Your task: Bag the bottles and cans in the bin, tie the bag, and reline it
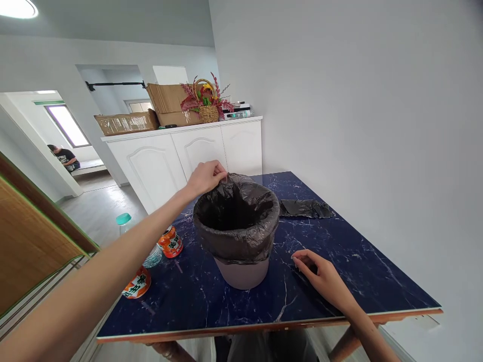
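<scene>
A pinkish-grey trash can (241,274) stands on the dark blue marbled table, lined with a black garbage bag (245,246) whose edge is folded down over the rim. My left hand (208,177) pinches the bag's edge at the far left of the rim. To the right of the can, my right hand (319,276) is just over the tabletop, its fingers curled and the tips close to the thumb, with nothing visible in them. A flattened strip of black plastic (305,208) lies behind it near the wall side.
Left of the can are two orange cans, one farther back (171,242) and one nearer (138,284), and a clear bottle with a teal cap (123,218), partly hidden by my left arm. Behind is a white cabinet (241,148) bearing cardboard boxes and a flower basket. A person (66,158) sits in a far room.
</scene>
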### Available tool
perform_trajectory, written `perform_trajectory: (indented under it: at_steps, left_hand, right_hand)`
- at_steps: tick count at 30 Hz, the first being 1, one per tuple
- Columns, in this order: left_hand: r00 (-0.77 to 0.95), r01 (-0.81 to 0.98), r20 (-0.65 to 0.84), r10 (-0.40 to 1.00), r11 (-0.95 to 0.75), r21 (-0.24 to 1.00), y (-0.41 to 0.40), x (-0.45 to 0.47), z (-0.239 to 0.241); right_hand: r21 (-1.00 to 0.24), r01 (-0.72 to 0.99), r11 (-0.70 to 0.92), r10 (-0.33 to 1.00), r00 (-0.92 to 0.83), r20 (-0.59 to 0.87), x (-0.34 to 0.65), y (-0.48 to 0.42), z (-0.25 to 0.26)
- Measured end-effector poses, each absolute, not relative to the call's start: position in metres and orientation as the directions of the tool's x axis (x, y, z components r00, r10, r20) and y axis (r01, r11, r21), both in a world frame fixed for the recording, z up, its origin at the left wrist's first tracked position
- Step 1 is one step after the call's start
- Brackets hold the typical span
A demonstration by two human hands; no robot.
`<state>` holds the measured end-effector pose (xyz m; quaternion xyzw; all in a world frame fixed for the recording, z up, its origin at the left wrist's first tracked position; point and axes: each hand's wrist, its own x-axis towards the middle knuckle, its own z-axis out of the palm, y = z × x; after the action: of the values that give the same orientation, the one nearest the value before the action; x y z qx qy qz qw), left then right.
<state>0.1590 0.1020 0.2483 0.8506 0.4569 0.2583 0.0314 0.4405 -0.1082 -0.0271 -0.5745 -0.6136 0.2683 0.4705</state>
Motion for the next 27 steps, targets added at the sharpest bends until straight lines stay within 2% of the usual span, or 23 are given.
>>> perform_trajectory:
  at_steps: [4, 11, 14, 17, 20, 22, 25, 27]
  left_hand:
    - [0.425, 0.762, 0.392, 0.816, -0.556, 0.331, 0.107, 0.158, 0.240]
    - [0.208, 0.768, 0.643, 0.737, -0.530, 0.360, 0.078, 0.107, 0.264]
    - [0.100, 0.814, 0.686, 0.721, -0.456, 0.359, 0.048, 0.065, 0.274]
    - [0.026, 0.906, 0.655, 0.755, -0.294, 0.304, 0.017, 0.020, 0.271]
    - [0.058, 0.982, 0.615, 0.786, -0.156, 0.107, -0.002, -0.023, 0.257]
    - [0.020, 0.999, 0.541, 0.841, -0.040, 0.026, -0.006, -0.046, 0.245]
    - [-0.093, 0.995, 0.355, 0.930, 0.078, 0.056, -0.004, -0.073, 0.228]
    - [-0.101, 0.993, 0.281, 0.954, 0.078, 0.094, -0.002, -0.086, 0.219]
  right_hand:
    - [-0.875, 0.444, 0.195, 0.960, 0.098, 0.263, 0.441, -0.108, -0.029]
    - [-0.876, 0.443, 0.192, 0.962, 0.092, 0.258, 0.442, -0.110, -0.030]
    - [-0.876, 0.445, 0.184, 0.964, 0.091, 0.249, 0.442, -0.111, -0.031]
    - [-0.873, 0.452, 0.183, 0.964, 0.090, 0.249, 0.443, -0.111, -0.033]
    - [-0.870, 0.460, 0.180, 0.964, 0.091, 0.248, 0.444, -0.111, -0.037]
    - [-0.865, 0.470, 0.175, 0.965, 0.094, 0.246, 0.445, -0.111, -0.039]
    - [-0.856, 0.488, 0.170, 0.965, 0.094, 0.245, 0.446, -0.112, -0.041]
    - [-0.853, 0.493, 0.170, 0.965, 0.094, 0.247, 0.446, -0.112, -0.040]
